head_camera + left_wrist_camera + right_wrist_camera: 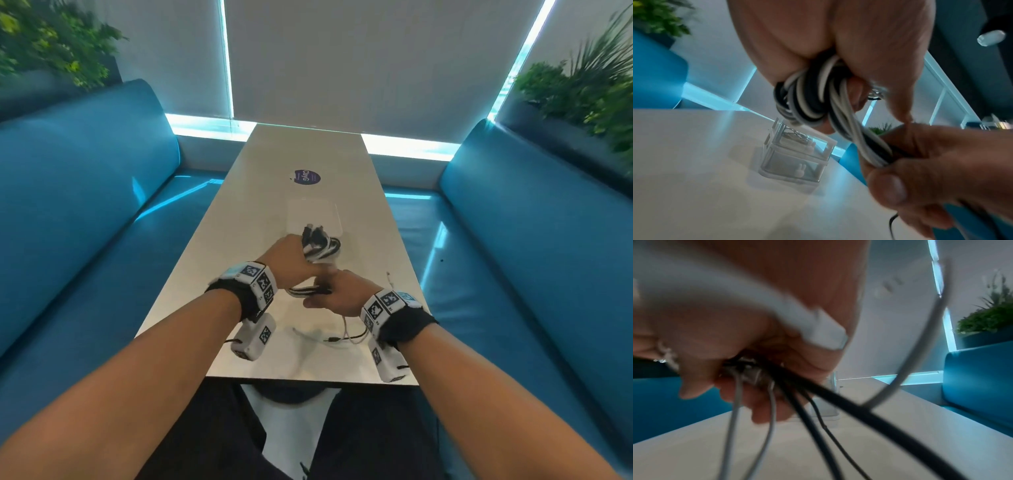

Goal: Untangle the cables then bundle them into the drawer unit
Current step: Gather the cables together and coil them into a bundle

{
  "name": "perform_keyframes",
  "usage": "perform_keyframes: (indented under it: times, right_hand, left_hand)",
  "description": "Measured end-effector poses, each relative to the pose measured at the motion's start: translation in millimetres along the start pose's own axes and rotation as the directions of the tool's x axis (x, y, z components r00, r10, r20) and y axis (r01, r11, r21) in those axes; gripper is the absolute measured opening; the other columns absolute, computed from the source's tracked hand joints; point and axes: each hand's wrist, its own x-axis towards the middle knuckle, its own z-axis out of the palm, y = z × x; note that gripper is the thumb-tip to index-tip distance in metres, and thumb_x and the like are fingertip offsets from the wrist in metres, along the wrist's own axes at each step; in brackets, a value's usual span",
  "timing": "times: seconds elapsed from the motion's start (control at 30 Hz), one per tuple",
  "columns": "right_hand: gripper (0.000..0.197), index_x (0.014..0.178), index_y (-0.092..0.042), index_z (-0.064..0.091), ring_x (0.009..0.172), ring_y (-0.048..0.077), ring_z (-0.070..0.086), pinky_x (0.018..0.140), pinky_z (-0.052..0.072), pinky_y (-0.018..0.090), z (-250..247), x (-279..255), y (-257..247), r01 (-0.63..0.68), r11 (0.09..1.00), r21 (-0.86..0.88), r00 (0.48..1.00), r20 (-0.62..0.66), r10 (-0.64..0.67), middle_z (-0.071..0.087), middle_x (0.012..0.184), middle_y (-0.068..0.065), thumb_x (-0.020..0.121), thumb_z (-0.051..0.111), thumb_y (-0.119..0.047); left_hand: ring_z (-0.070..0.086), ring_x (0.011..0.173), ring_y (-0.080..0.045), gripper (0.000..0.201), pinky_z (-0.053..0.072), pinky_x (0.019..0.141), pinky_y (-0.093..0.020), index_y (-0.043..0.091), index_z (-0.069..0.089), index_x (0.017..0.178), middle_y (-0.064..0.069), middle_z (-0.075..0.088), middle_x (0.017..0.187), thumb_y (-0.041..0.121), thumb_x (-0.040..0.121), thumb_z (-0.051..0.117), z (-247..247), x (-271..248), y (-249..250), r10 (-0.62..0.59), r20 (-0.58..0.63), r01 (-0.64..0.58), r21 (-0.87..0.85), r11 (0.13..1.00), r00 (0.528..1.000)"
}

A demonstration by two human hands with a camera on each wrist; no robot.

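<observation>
A coil of black and white cables [320, 244] [807, 97] is wound around my left hand's fingers [291, 255], raised above the white table [239, 212]. From the coil a twisted strand of the same cables [869, 146] runs down into my right hand [334, 296] [931, 170], which grips it just below and to the right. Loose black and grey cable ends [818, 426] hang from the right hand's grip toward the table. The clear drawer unit [313, 214] [797, 155] stands on the table just beyond the hands, with a thin cable lying in its upper drawer.
A thin white cable [342, 334] lies on the table near its front edge, under my right wrist. A purple round sticker [305, 177] is farther up the table. Blue benches [85, 192] flank the table on both sides, with plants [582, 92] behind them.
</observation>
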Motion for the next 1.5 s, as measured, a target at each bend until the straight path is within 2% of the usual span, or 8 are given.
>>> perform_keyframes:
  times: [0.2, 0.53, 0.67, 0.93, 1.03, 1.17, 1.33, 1.5]
  right_hand:
    - [0.027, 0.091, -0.023, 0.063, 0.073, 0.012, 0.068, 0.072, 0.055, 0.032, -6.8, -3.7, 13.8, -0.017, 1.000, -0.006, 0.999, 0.028, 0.017, 0.070, 0.084, -0.004, 0.080, 0.068, -0.048]
    - [0.033, 0.113, -0.022, 0.058, 0.086, 0.018, 0.061, 0.077, 0.047, 0.032, -3.4, -3.7, 20.8, -0.052, 0.999, -0.005, 0.996, -0.070, 0.052, 0.065, 0.095, -0.003, 0.081, 0.066, -0.024]
    - [0.028, 0.109, -0.023, 0.062, 0.093, 0.020, 0.063, 0.079, 0.046, 0.031, -4.2, -3.8, 27.1, -0.047, 0.997, -0.057, 0.996, -0.079, 0.043, 0.068, 0.100, 0.000, 0.082, 0.065, -0.026]
    - [0.009, 0.089, -0.019, 0.064, 0.079, 0.015, 0.063, 0.070, 0.047, 0.030, -4.3, -8.2, 27.5, -0.020, 0.998, 0.063, 0.996, -0.086, 0.025, 0.069, 0.087, 0.000, 0.086, 0.058, -0.026]
    - [0.027, 0.097, -0.021, 0.066, 0.088, 0.016, 0.065, 0.084, 0.052, 0.037, -2.8, -6.0, 27.9, -0.027, 0.988, 0.149, 0.999, -0.037, 0.033, 0.070, 0.094, -0.003, 0.076, 0.069, -0.037]
    - [0.051, 0.105, -0.027, 0.063, 0.089, 0.012, 0.063, 0.083, 0.051, 0.031, -2.2, -3.9, 25.8, -0.025, 0.982, 0.188, 0.999, -0.036, 0.032, 0.065, 0.096, -0.012, 0.066, 0.081, -0.052]
    - [0.047, 0.099, -0.029, 0.056, 0.076, 0.003, 0.055, 0.070, 0.042, 0.024, -4.0, -3.5, 22.8, -0.029, 0.989, 0.144, 0.999, -0.041, 0.035, 0.057, 0.086, -0.016, 0.067, 0.086, -0.047]
    - [0.042, 0.103, -0.026, 0.066, 0.090, 0.002, 0.062, 0.087, 0.046, 0.026, 2.1, 2.9, 27.5, -0.045, 0.975, 0.219, 0.999, -0.006, 0.047, 0.069, 0.097, -0.015, 0.067, 0.087, -0.036]
  left_hand:
    - [0.066, 0.084, -0.010, 0.059, 0.054, 0.079, -0.029, 0.029, 0.062, 0.097, 0.013, 0.069, 0.088, 0.052, 0.050, 0.090, 9.8, -3.8, -7.9, -0.032, 0.202, 0.000, 0.155, 0.988, 0.979]
    - [0.065, 0.061, -0.019, 0.025, 0.047, 0.050, -0.025, 0.016, 0.059, 0.089, -0.002, 0.067, 0.074, 0.013, 0.071, 0.077, 7.6, -8.6, -6.4, -0.155, 0.241, 0.049, 0.396, 0.917, 0.958]
    - [0.059, 0.068, -0.023, 0.024, 0.045, 0.060, -0.028, 0.022, 0.047, 0.069, 0.003, 0.055, 0.068, 0.012, 0.077, 0.068, 15.7, -12.6, -5.0, -0.190, 0.166, 0.081, 0.510, 0.856, 0.968]
    - [0.059, 0.043, -0.005, 0.017, 0.041, 0.040, -0.017, 0.014, 0.057, 0.086, -0.002, 0.062, 0.065, 0.001, 0.076, 0.060, 22.9, -9.5, -6.1, -0.145, 0.202, 0.105, 0.196, 0.975, 0.968]
    - [0.064, 0.055, -0.023, 0.018, 0.044, 0.045, -0.023, 0.019, 0.058, 0.082, -0.008, 0.065, 0.070, 0.007, 0.070, 0.062, 25.5, -7.5, -4.8, -0.124, 0.196, 0.097, 0.140, 0.985, 0.973]
    - [0.052, 0.036, -0.007, 0.023, 0.039, 0.038, -0.021, 0.020, 0.063, 0.082, -0.006, 0.063, 0.069, -0.001, 0.073, 0.058, 25.8, -9.5, -1.5, -0.061, 0.197, 0.053, 0.047, 0.997, 0.978]
    - [0.056, 0.047, -0.016, 0.021, 0.043, 0.043, -0.026, 0.018, 0.065, 0.085, -0.011, 0.068, 0.077, 0.002, 0.075, 0.056, 26.3, -9.8, -5.5, -0.049, 0.155, 0.047, 0.016, 0.999, 0.987]
    - [0.058, 0.057, -0.015, 0.010, 0.044, 0.055, -0.026, 0.016, 0.065, 0.083, -0.001, 0.064, 0.069, 0.006, 0.082, 0.062, 27.6, -7.3, -5.4, -0.052, 0.071, 0.055, -0.046, 0.997, 0.996]
